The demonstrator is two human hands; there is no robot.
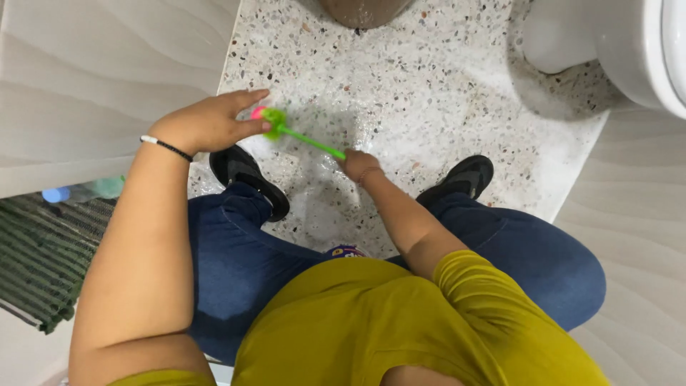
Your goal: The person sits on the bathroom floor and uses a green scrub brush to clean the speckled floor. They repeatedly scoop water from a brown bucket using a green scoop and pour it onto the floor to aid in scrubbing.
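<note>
left arm: bare, bent at the elbow, forearm running up and forward from the lower left; a thin black-and-white band sits on the wrist
left hand (209, 123): held high, palm down, fingers stretched rightward; fingertips and thumb pinch together at the far end
right arm: bare below a yellow sleeve; forearm slants down and forward between the knees
right hand (355, 164): low, seen from the back, curled into a closed fist; a fine bracelet circles the wrist
legs: knees apart, in blue jeans; feet in black shoes
</note>
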